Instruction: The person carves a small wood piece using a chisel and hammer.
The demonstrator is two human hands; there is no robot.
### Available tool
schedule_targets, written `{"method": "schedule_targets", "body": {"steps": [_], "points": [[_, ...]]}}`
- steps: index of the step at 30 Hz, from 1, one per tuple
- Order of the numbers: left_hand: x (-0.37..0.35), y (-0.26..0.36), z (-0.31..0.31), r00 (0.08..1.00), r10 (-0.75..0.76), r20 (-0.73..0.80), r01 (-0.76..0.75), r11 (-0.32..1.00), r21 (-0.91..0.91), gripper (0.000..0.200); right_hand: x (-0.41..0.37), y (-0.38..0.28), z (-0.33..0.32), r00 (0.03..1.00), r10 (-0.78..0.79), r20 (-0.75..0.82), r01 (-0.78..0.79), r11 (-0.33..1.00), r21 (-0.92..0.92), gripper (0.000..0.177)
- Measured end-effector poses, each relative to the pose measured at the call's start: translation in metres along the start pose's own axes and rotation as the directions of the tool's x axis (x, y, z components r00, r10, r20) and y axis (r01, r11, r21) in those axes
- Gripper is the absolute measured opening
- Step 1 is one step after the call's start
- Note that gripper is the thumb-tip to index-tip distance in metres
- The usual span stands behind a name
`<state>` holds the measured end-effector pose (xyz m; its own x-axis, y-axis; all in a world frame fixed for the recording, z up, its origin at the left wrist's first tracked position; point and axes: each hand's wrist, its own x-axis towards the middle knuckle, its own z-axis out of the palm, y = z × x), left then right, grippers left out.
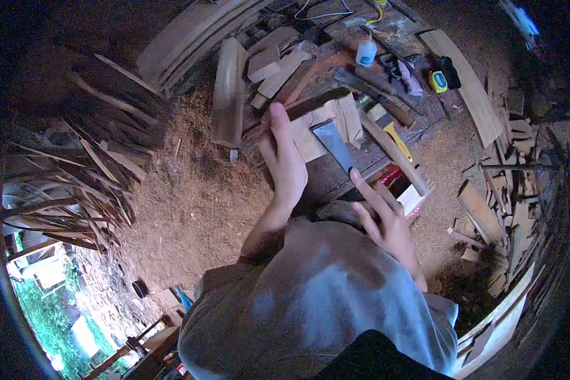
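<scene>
My left hand (287,168) is closed at the near left end of a dark strip of wood (320,104), with one digit up against it and the other fingers mostly hidden. Beside the strip lies a pale wooden block (345,120) on the low workbench. In my right hand (389,225) is a wide flat chisel (334,147), one finger stretched along its blade. The chisel's broad end points away from me and overlaps the pale wood; its handle is hidden by my hand.
On the bench are a glue bottle (365,53), a yellow tape measure (437,81), a yellow-handled brush (398,140) and a curved wooden handle (392,152). A thick timber (230,92) stands left. Sawdust (196,196) covers the floor, and scrap wood (481,212) is piled right.
</scene>
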<state>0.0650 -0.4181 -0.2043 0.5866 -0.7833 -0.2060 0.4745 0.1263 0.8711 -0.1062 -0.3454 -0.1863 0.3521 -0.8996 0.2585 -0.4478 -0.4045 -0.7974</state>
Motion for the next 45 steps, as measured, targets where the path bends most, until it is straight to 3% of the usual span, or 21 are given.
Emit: {"method": "schedule_targets", "body": {"steps": [2, 7, 9, 13, 16, 18, 20, 21, 22, 24, 26, 27, 29, 31, 33, 37, 39, 40, 42, 44, 45], "points": [[0.008, 0.001, -0.008, 1.0, -0.002, 0.012, 0.001, 1.0, 0.013, 0.06, -0.004, -0.002, -0.004, 0.99, 0.09, 0.109, -0.096, 0.994, 0.049, 0.051], [0.017, 0.009, -0.012, 0.985, 0.079, 0.151, -0.078, 0.997, -0.014, 0.067, -0.011, 0.003, 0.003, 0.991, 0.072, 0.113, -0.076, 0.996, 0.035, 0.049], [0.012, 0.008, -0.008, 0.996, 0.094, -0.004, -0.094, 0.995, 0.022, 0.062, -0.011, 0.003, 0.005, 0.99, 0.094, 0.103, -0.101, 0.993, 0.064, 0.048], [0.003, 0.018, -0.007, 0.997, 0.062, -0.044, -0.056, 0.99, 0.129, 0.062, -0.011, 0.004, 0.007, 0.992, 0.069, 0.108, -0.077, 0.995, 0.07, 0.048], [-0.003, 0.025, -0.006, 0.993, 0.108, 0.037, -0.112, 0.985, 0.131, 0.062, -0.009, 0.005, 0.011, 0.993, 0.052, 0.105, -0.061, 0.995, 0.082, 0.048], [-0.01, 0.027, -0.004, 1.0, -0.006, -0.004, 0.006, 0.995, 0.104, 0.063, -0.006, 0.005, 0.012, 0.997, 0.01, 0.075, -0.018, 0.995, 0.095, 0.048], [-0.01, -0.005, -0.017, 0.996, 0.066, -0.057, -0.053, 0.976, 0.213, 0.063, 0.0, 0.002, 0.01, 0.999, 0.028, 0.032, -0.031, 0.994, 0.103, 0.049], [-0.012, 0.019, -0.041, 0.828, -0.342, 0.444, 0.418, 0.905, -0.082, 0.062, 0.004, 0.001, 0.007, 0.999, 0.027, 0.034, -0.031, 0.994, 0.102, 0.049], [-0.02, -0.011, -0.017, 0.988, 0.094, 0.119, -0.132, 0.917, 0.376, 0.061, 0.008, 0.0, 0.004, 0.998, 0.052, 0.019, -0.053, 0.995, 0.086, 0.049], [-0.025, -0.007, -0.009, 0.986, 0.02, 0.166, -0.069, 0.954, 0.293, 0.063, 0.009, -0.003, -0.001, 0.997, 0.078, -0.005, -0.078, 0.995, 0.07, 0.05], [-0.02, -0.001, -0.004, 0.999, -0.007, -0.041, 0.015, 0.981, 0.192, 0.046, 0.005, -0.006, -0.008, 0.995, 0.097, 0.028, -0.099, 0.992, 0.072, 0.051], [-0.009, 0.003, -0.013, 0.998, -0.065, -0.009, 0.065, 0.977, 0.203, 0.052, 0.002, -0.007, -0.011, 0.995, 0.095, 0.029, -0.097, 0.993, 0.071, 0.051], [0.003, 0.01, -0.012, 0.998, 0.032, 0.06, -0.039, 0.993, 0.109, 0.06, -0.004, -0.01, -0.015, 0.965, 0.191, 0.179, -0.21, 0.974, 0.089, 0.05], [0.005, 0.012, -0.01, 0.998, 0.037, 0.049, -0.042, 0.994, 0.106, 0.062, -0.005, -0.006, -0.007, 0.974, 0.153, 0.168, -0.17, 0.981, 0.097, 0.049], [0.004, 0.011, -0.005, 0.997, 0.048, 0.056, -0.047, 0.999, -0.025, 0.063, -0.005, -0.004, -0.005, 0.982, 0.114, 0.15, -0.13, 0.986, 0.1, 0.048], [-0.006, 0.012, 0.002, 1.0, -0.012, -0.009, 0.013, 0.997, 0.081, 0.06, -0.002, -0.006, -0.004, 0.975, 0.152, 0.165, -0.168, 0.981, 0.093, 0.047], [-0.014, 0.009, 0.014, 0.956, -0.042, -0.292, 0.054, 0.998, 0.034, 0.059, 0.0, -0.007, -0.004, 0.975, 0.172, 0.142, -0.185, 0.979, 0.084, 0.047], [-0.011, 0.007, 0.005, 0.955, -0.042, -0.293, 0.054, 0.998, 0.035, 0.059, 0.002, -0.007, -0.004, 0.976, 0.158, 0.15, -0.175, 0.979, 0.101, 0.047], [-0.003, -0.006, -0.026, 0.987, 0.125, 0.105, -0.152, 0.941, 0.303, 0.047, 0.007, -0.006, -0.001, 0.978, 0.145, 0.152, -0.164, 0.979, 0.119, 0.047], [-0.011, -0.017, -0.037, 0.971, 0.027, 0.237, -0.122, 0.911, 0.395, 0.063, 0.012, -0.005, 0.001, 0.996, 0.085, 0.021, -0.086, 0.993, 0.084, 0.047], [-0.034, -0.001, -0.022, 0.987, -0.012, 0.163, -0.076, 0.852, 0.518, 0.06, 0.013, -0.007, -0.001, 0.996, 0.086, 0.024, -0.088, 0.993, 0.084, 0.047]]}}
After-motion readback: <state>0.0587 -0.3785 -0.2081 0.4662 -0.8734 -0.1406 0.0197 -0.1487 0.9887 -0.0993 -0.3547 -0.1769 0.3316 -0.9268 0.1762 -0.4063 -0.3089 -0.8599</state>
